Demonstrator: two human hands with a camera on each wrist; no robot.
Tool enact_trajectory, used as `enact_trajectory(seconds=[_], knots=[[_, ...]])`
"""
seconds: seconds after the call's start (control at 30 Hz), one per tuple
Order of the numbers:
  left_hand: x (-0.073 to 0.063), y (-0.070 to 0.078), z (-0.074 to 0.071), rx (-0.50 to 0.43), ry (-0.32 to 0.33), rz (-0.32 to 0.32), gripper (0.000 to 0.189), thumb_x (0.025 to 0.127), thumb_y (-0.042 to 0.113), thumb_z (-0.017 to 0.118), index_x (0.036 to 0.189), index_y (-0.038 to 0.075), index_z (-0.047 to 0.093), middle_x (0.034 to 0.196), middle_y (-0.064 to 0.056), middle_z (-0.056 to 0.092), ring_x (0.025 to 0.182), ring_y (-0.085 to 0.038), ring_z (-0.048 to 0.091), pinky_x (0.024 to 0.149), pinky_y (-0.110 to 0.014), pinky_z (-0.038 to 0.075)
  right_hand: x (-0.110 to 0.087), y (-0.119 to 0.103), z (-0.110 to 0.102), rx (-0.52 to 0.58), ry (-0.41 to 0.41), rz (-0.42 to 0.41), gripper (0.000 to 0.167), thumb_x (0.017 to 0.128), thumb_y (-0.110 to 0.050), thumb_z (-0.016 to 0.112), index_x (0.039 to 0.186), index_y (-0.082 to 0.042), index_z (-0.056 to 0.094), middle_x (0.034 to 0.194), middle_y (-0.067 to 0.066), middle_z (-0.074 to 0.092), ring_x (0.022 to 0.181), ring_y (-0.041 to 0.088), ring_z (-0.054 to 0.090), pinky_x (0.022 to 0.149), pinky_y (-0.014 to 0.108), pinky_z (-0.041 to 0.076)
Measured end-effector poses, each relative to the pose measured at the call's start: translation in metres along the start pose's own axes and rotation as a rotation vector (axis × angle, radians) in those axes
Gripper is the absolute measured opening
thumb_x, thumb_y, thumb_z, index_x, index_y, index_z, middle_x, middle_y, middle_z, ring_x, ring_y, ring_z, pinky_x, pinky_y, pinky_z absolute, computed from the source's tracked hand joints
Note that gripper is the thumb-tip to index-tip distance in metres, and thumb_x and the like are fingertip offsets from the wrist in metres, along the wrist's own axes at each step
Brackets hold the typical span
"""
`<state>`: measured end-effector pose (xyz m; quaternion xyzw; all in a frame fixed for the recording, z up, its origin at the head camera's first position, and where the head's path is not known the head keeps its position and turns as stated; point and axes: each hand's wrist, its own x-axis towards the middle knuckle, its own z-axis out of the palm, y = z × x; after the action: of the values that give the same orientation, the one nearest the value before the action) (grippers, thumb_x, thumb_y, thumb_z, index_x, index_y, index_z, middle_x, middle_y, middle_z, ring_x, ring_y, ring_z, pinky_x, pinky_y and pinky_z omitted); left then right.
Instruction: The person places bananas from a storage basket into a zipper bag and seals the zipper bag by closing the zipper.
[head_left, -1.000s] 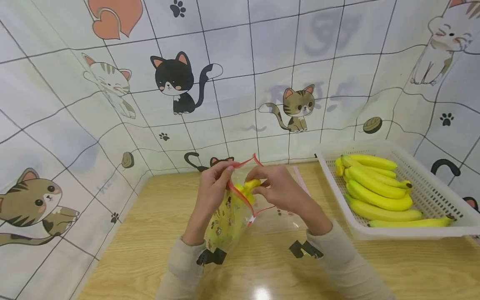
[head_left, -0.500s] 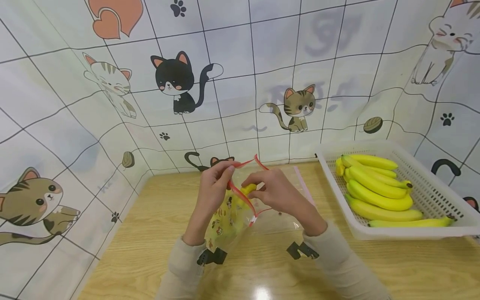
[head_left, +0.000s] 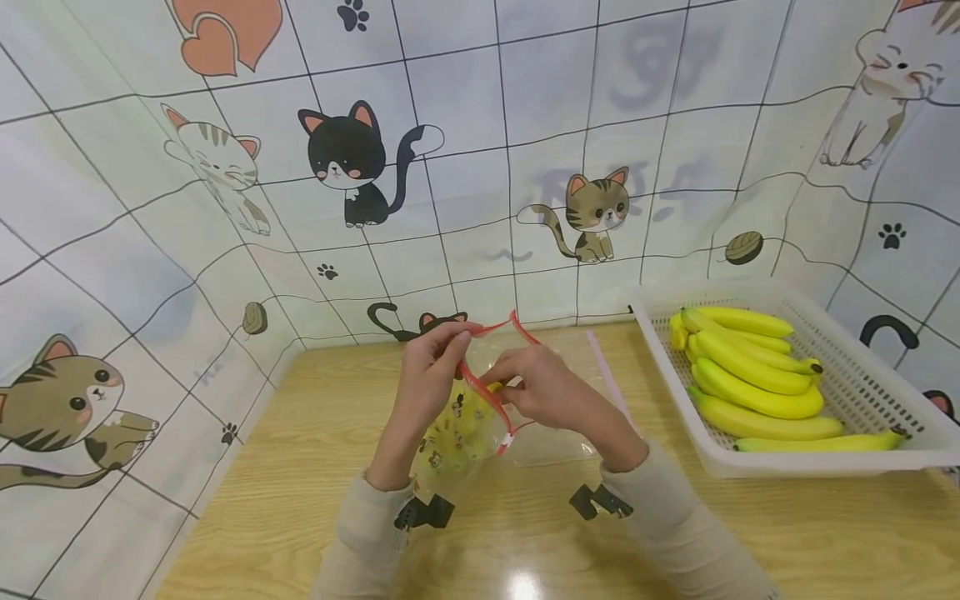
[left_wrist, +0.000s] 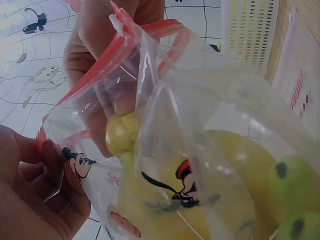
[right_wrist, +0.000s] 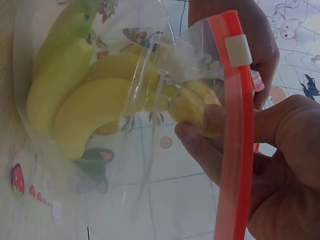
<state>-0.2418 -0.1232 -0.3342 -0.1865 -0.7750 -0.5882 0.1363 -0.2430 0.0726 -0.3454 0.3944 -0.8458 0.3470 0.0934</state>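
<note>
A clear zip bag (head_left: pixel 459 433) with a red zip strip and small cartoon prints hangs with its mouth apart between the hands. The left hand (head_left: pixel 429 375) pinches the red strip at the left side of the mouth. The right hand (head_left: pixel 551 387) reaches into the mouth and, in the right wrist view, its thumb and fingers pinch the stem end of a banana bunch (right_wrist: pixel 95 112). These yellow bananas lie inside the bag, their greenish tips toward its bottom. A white slider (right_wrist: pixel 238 50) sits on the strip. In the head view the right fingertips are partly hidden behind the strip.
To the right stands a white perforated basket (head_left: pixel 832 468) holding more bananas (head_left: pixel 757 404). Another clear bag with a pink strip (head_left: pixel 606 371) lies flat on the wooden table (head_left: pixel 300 467), behind the right hand. A cat-print sheet (head_left: pixel 465 192) covers the walls behind.
The right hand has moved slightly down and left, lowering the bunch's yellow stem end deeper into the bag. The left hand has stayed on the red strip.
</note>
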Motion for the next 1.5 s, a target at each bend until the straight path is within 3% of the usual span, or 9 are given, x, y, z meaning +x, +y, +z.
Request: enact_trajectory(seconds=[0.23,0.5,0.6,0.7,0.83,1.07,1.27,1.5], knots=[[-0.001,0.0,0.001,0.0,0.001,-0.005,0.024,0.106,0.015,0.056,0.119,0.007,0.075,0.084,-0.01,0.068,0.065,-0.015,0.056,0.061,-0.021,0.05,0.003,-0.002,0.003,0.0,-0.035,0.009,0.018,0.089,0.001,0.076,0.103,-0.01,0.079,0.095,0.0,0.078,0.084,0.009,0.072,0.076,0.028,0.06],[-0.001,0.0,0.004,0.005,-0.005,-0.014,0.024,0.106,0.014,0.056,0.118,0.006,0.075,0.084,-0.014,0.067,0.063,-0.014,0.055,0.059,-0.022,0.048,0.003,-0.004,0.008,-0.019,-0.046,-0.013,0.014,0.088,0.003,0.076,0.091,-0.011,0.078,0.086,-0.004,0.077,0.081,0.008,0.073,0.077,0.033,0.062],[-0.002,0.001,0.005,-0.015,-0.005,-0.021,0.024,0.107,0.014,0.055,0.119,0.006,0.075,0.089,-0.012,0.07,0.067,-0.014,0.058,0.062,-0.022,0.05,0.002,-0.002,0.011,-0.052,-0.036,-0.06,0.021,0.083,0.01,0.074,0.082,-0.01,0.077,0.079,-0.003,0.073,0.075,0.009,0.07,0.071,0.028,0.06],[-0.001,0.001,0.006,-0.031,0.017,-0.029,0.024,0.106,0.015,0.056,0.118,0.007,0.075,0.083,-0.011,0.068,0.067,-0.017,0.058,0.061,-0.022,0.048,0.003,-0.001,0.015,-0.07,-0.047,-0.091,0.023,0.079,0.012,0.074,0.076,-0.01,0.077,0.074,-0.003,0.071,0.073,0.011,0.067,0.066,0.02,0.054],[-0.001,0.002,0.005,-0.043,0.051,-0.026,0.023,0.106,0.015,0.057,0.117,0.008,0.076,0.072,-0.013,0.06,0.06,-0.019,0.051,0.053,-0.022,0.038,0.005,0.0,0.02,-0.052,-0.076,-0.073,0.022,0.077,0.012,0.074,0.078,-0.01,0.08,0.078,-0.003,0.075,0.077,0.015,0.074,0.066,0.016,0.055],[-0.002,0.003,0.006,-0.074,0.035,-0.034,0.024,0.106,0.015,0.057,0.118,0.005,0.075,0.09,-0.014,0.07,0.071,-0.014,0.061,0.065,-0.021,0.052,0.004,0.004,0.021,0.015,-0.174,-0.036,0.017,0.084,0.006,0.077,0.079,-0.01,0.081,0.086,-0.004,0.079,0.079,0.008,0.074,0.066,0.016,0.053],[-0.002,0.001,0.001,-0.028,0.062,-0.043,0.024,0.106,0.018,0.059,0.12,0.007,0.075,0.088,-0.011,0.07,0.06,-0.012,0.053,0.055,-0.023,0.047,0.003,0.008,0.018,-0.033,-0.208,-0.045,0.016,0.089,0.003,0.075,0.087,-0.012,0.081,0.088,-0.004,0.079,0.081,0.008,0.072,0.072,0.021,0.056],[-0.002,0.003,-0.005,0.019,0.115,-0.026,0.019,0.1,0.019,0.067,0.117,0.012,0.069,0.065,-0.002,0.055,0.055,-0.012,0.045,0.05,-0.025,0.036,0.004,0.006,0.017,-0.1,-0.18,-0.014,0.01,0.089,-0.004,0.078,0.09,-0.014,0.079,0.086,-0.006,0.077,0.072,0.005,0.066,0.068,0.02,0.053]])
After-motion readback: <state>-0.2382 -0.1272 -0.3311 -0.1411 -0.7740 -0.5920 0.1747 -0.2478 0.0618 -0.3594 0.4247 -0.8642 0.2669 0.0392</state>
